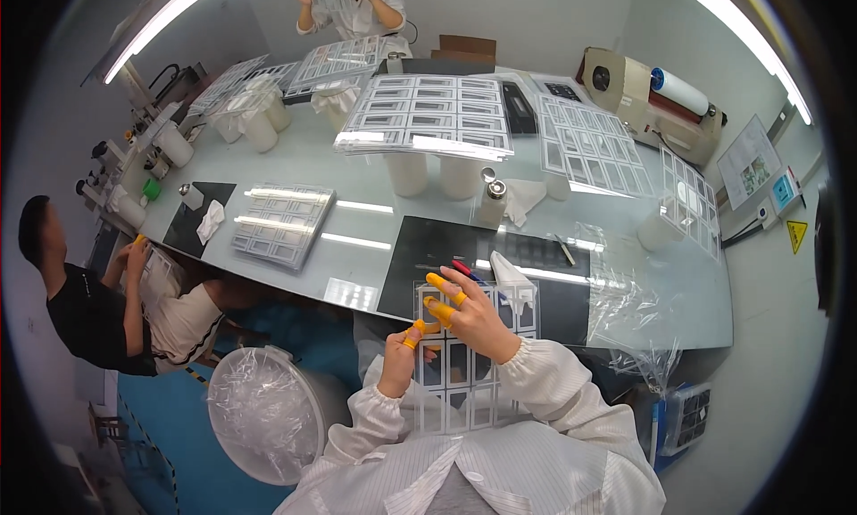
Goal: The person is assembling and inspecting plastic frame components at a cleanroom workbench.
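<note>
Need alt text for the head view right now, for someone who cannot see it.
Both hands, left hand and right hand, wearing yellow finger cots, hold a clear gridded sheet at the edge of a pale worktable. Stacks of similar sheets rest on white cups; a lined bin stands at lower left.

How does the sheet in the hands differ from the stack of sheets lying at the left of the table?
The held sheet is a single layer, gripped at its top by the left hand and right hand in front of the person's chest; the stack is several layers resting flat on the table, untouched. The held sheet overlaps the table's near edge; the stack lies wholly on the table. Both show grids of rectangular cells.
</note>
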Demonstrator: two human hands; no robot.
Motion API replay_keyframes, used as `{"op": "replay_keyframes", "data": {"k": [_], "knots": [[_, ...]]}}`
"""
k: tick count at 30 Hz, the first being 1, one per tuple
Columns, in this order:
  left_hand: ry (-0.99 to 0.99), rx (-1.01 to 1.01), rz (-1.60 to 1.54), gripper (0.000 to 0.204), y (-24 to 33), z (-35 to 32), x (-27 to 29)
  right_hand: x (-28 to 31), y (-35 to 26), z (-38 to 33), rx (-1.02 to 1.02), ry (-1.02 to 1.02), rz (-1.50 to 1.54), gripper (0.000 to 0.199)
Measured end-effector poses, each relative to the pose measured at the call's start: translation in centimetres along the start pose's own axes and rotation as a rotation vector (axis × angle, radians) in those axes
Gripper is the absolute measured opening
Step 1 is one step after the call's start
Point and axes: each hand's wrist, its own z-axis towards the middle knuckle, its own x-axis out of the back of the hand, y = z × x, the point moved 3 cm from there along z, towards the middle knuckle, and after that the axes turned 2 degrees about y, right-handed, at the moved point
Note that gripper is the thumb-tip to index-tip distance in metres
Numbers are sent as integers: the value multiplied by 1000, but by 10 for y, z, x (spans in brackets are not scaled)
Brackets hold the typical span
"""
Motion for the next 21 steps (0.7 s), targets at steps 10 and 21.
{"op": "replay_keyframes", "data": {"k": [10,21], "knots": [[-98,-51,-1,41,-12,7,-7,2,13,8,-50,58,195,25],[-104,30,15,35,-24,28,-11,35,3,-66,-139,-243,229,22]]}}
